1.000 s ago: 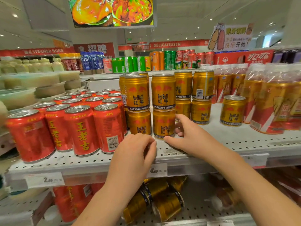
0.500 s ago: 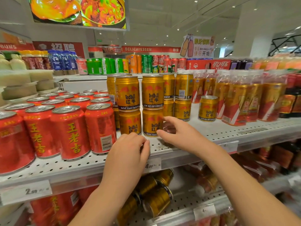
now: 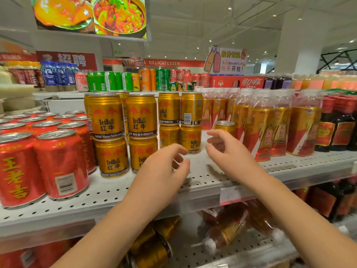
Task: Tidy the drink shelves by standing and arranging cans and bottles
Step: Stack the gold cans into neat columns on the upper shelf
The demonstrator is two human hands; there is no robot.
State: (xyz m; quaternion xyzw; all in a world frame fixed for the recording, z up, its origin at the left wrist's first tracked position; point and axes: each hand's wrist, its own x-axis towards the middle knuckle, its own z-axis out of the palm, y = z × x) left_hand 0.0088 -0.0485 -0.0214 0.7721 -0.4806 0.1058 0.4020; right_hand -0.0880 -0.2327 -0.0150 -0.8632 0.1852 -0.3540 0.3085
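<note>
Gold cans [image 3: 142, 120] upright, axes vertical, stacked two high on perforated shelf [image 3: 116, 192]. Left hand [image 3: 162, 176] and right hand [image 3: 226, 151] loosely curled, empty.

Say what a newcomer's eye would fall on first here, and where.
Gold Red Bull cans, stacked two high in the middle, stand out first, with red Wang Lao Ji cans massed to their left. In front of them the left hand and right hand hover, fingers loosely curled, holding nothing.
</note>
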